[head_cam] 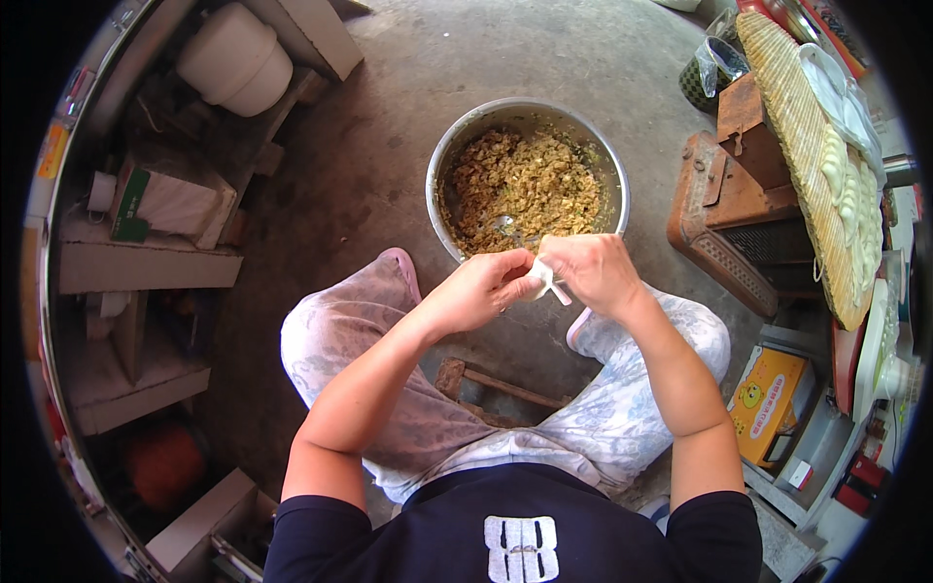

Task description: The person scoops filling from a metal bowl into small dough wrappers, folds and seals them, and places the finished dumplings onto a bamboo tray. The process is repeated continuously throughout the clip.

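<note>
Both of my hands meet over the near rim of a round metal basin on the floor. Between them is a small white dough wrapper, pinched by the fingers of my left hand and of my right hand. A thin pale stick-like end pokes out below the right fingers; what it belongs to is hidden. Chopped yellow-brown filling lies in the basin, with a metal spoon partly sunk in it. To the right, several shaped dumplings rest on a round woven ridged tray.
A rusty metal stove-like box stands right of the basin, below the woven tray. A checkered bin is behind it, a yellow carton nearer. Shelves with a white pot line the left. A wooden stool is between my legs.
</note>
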The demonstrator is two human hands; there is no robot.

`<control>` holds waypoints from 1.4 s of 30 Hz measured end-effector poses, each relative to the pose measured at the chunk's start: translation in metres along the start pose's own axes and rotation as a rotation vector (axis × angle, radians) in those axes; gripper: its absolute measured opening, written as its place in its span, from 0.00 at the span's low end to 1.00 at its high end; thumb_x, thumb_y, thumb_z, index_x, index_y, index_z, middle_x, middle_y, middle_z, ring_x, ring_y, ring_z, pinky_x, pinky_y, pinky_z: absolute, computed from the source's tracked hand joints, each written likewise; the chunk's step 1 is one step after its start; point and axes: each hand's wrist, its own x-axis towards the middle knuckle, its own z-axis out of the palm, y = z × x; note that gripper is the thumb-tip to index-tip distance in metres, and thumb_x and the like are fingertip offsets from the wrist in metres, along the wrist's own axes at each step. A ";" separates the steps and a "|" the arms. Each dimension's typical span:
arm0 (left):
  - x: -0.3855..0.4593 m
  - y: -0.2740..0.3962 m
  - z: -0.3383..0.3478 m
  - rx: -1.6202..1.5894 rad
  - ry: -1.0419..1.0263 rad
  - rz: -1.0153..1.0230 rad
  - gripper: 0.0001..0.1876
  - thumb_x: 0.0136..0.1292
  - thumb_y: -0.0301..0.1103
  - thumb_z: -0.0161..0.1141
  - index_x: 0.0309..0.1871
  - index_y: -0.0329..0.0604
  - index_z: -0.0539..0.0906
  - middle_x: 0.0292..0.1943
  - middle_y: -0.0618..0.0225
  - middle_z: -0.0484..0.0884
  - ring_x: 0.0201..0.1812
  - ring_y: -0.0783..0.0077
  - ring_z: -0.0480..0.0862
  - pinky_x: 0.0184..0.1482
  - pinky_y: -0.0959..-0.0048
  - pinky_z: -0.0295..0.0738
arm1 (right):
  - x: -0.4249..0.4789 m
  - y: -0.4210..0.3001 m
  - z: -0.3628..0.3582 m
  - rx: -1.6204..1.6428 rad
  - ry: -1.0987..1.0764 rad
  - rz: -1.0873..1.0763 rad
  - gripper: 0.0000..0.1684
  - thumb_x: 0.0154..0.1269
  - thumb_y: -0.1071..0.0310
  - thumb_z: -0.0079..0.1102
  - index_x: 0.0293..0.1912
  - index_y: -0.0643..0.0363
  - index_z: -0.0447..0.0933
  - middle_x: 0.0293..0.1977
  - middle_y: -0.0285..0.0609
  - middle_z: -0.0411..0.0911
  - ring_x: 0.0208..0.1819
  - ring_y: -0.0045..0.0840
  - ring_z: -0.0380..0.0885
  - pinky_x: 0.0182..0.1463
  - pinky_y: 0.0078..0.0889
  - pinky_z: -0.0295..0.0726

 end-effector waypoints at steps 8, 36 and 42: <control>0.001 -0.005 0.002 -0.102 -0.021 -0.024 0.12 0.70 0.36 0.56 0.43 0.34 0.77 0.27 0.70 0.76 0.31 0.81 0.71 0.36 0.76 0.71 | 0.000 -0.004 0.003 0.197 -0.102 0.108 0.18 0.70 0.54 0.49 0.30 0.58 0.71 0.20 0.49 0.73 0.27 0.47 0.76 0.29 0.46 0.71; 0.006 -0.015 0.004 -0.489 -0.031 -0.164 0.14 0.63 0.36 0.65 0.47 0.38 0.77 0.38 0.73 0.81 0.40 0.83 0.79 0.44 0.80 0.73 | -0.007 0.002 0.008 0.395 -0.068 0.260 0.20 0.71 0.55 0.48 0.30 0.62 0.71 0.20 0.53 0.71 0.24 0.47 0.73 0.27 0.42 0.68; 0.008 -0.013 0.004 -0.569 0.007 -0.149 0.15 0.60 0.35 0.69 0.46 0.40 0.78 0.37 0.74 0.82 0.40 0.84 0.79 0.45 0.80 0.74 | -0.008 -0.004 0.012 0.370 -0.037 0.221 0.21 0.71 0.55 0.46 0.30 0.62 0.71 0.20 0.54 0.71 0.25 0.49 0.74 0.28 0.43 0.68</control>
